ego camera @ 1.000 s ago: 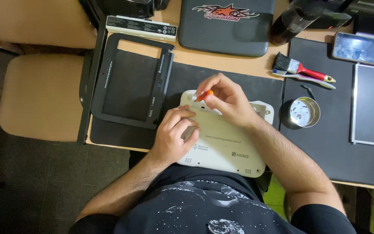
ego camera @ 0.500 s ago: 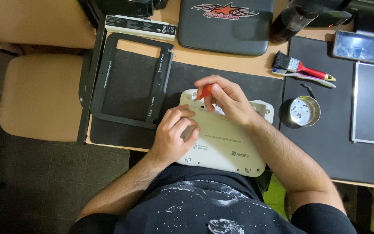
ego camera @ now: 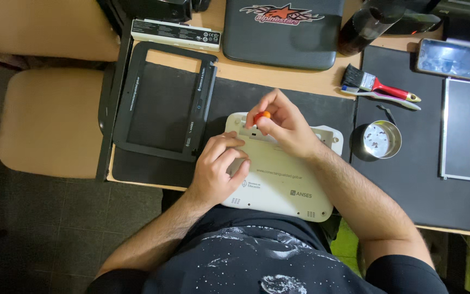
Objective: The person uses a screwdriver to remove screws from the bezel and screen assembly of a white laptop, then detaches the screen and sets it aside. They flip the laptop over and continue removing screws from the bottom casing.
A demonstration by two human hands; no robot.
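Centrally, right hand (ego camera: 284,126) fingers pinching orange-handled screwdriver (ego camera: 262,116) at white laptop (ego camera: 278,179) far edge, left hand (ego camera: 218,169) fingers curled on it.

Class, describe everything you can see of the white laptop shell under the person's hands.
The white laptop shell lies flat on a dark mat at the desk's near edge, printed face up, apparently plastic, with rounded corners, small vent slots and a hinge tab at its far right corner. The left hand presses on its left part; the right hand holds an orange-handled tool at its far edge.
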